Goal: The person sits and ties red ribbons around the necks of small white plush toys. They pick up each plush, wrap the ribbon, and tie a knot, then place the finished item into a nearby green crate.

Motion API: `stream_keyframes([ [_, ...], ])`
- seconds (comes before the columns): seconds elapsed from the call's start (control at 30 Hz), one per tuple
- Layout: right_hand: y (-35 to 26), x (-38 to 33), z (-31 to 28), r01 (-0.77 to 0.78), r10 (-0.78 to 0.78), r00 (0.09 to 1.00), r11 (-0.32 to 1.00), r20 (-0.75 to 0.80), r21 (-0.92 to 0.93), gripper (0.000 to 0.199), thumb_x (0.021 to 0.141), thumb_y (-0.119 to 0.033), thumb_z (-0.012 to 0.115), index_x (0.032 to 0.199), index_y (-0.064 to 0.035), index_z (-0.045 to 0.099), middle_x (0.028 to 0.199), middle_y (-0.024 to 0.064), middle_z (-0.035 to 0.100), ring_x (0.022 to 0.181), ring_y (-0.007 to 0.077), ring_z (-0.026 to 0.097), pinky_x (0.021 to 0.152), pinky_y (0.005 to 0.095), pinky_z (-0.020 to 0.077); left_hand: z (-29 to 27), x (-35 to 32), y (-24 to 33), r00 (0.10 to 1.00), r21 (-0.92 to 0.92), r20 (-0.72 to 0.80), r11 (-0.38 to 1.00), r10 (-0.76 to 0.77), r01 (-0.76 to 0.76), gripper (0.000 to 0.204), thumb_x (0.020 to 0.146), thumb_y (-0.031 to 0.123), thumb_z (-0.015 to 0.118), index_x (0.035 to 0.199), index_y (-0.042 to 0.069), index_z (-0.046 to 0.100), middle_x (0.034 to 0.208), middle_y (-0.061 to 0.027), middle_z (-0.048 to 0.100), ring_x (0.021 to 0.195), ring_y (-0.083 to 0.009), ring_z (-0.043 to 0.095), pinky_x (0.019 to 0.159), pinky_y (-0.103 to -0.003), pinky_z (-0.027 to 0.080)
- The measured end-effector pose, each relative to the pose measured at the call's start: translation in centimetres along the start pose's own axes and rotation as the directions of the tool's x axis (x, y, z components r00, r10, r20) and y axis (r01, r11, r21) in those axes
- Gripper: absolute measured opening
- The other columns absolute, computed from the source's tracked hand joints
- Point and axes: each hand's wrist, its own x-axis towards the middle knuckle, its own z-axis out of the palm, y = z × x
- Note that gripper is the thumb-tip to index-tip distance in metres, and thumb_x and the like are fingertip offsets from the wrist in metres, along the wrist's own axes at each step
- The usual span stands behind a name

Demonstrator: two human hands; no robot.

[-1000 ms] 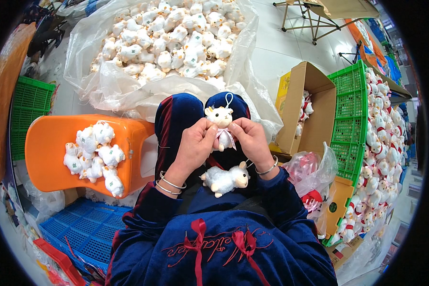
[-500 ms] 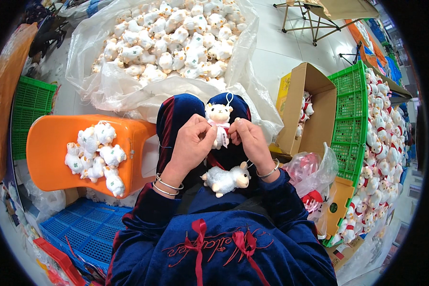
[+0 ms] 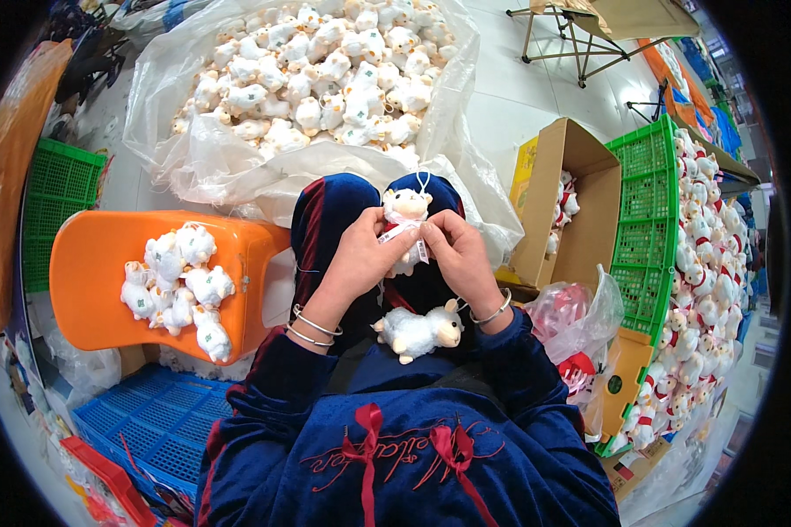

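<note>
Item: one small white plush animal (image 3: 407,202), held between your two hands above your knees (image 3: 332,198); hanging loop (image 3: 424,181) at the head, ribbon (image 3: 402,230) at the neck. Left grip (image 3: 366,250): your fingers at the toy's side, thumb over the ribbon, pinching both together. Right grip (image 3: 457,250): your thumb and forefinger pinching the ribbon's other side; whether plush is caught too, you cannot tell. Handling, as judged: light, soft, squashable, hardly fragile; the plush gives you good hold. Ribbon: thin, limp, probably slippery, best taken between fingertip and thumb close to the neck. Body: best steadied around the chest, clear of the loop. Second item: fluffy plush sheep (image 3: 419,332), lying on your lap (image 3: 369,364), near your right wrist.
</note>
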Motion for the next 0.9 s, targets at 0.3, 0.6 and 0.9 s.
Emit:
stream_keyframes([
  [0.3, 0.3, 0.6, -1.5, 0.018, -0.011, 0.994, 0.997, 0.104, -0.07, 0.018, 0.102, -0.014, 0.061, 0.092, 0.0003, 0.064, 0.079, -0.0004, 0.062, 0.07, 0.0065, 0.056, 0.063, 0.0247, 0.047, -0.2, 0.4, -0.1, 0.998, 0.068, 0.065, 0.998, 0.011, -0.015, 0.05, 0.09, 0.039, 0.074, 0.108, -0.007, 0.064, 0.095, -0.0178, 0.071, 0.082, -0.0201, 0.07, 0.073, -0.035, 0.056],
  [0.6, 1.2, 1.0, -2.0, -0.059, 0.055, 0.997, 0.996, 0.063, 0.069, 0.023, 0.107, -0.021, 0.054, 0.101, -0.0011, 0.065, 0.085, -0.0011, 0.063, 0.078, 0.0055, 0.057, 0.068, 0.0227, 0.0473, -0.4, -0.9, -0.3, 0.977, -0.151, 0.213, 0.987, -0.022, 0.055, 0.048, 0.088, 0.024, 0.076, 0.122, -0.003, 0.058, 0.103, -0.0104, 0.068, 0.083, -0.01, 0.066, 0.066, -0.025, 0.054],
  [0.9, -0.1, -0.9, -1.6, -0.068, 0.061, 0.972, 0.997, 0.229, 0.023, 0.044, 0.094, -0.019, 0.073, 0.131, -0.0023, 0.056, 0.112, 0.0064, 0.065, 0.1, 0.0142, 0.062, 0.084, 0.0282, 0.0498, -1.1, -2.4, 0.6, 0.996, -0.136, 0.063, 0.99, 0.057, -0.048, 0.062, 0.087, 0.018, 0.076, 0.137, -0.007, 0.049, 0.122, -0.0164, 0.066, 0.11, -0.0198, 0.067, 0.096, -0.034, 0.054],
])
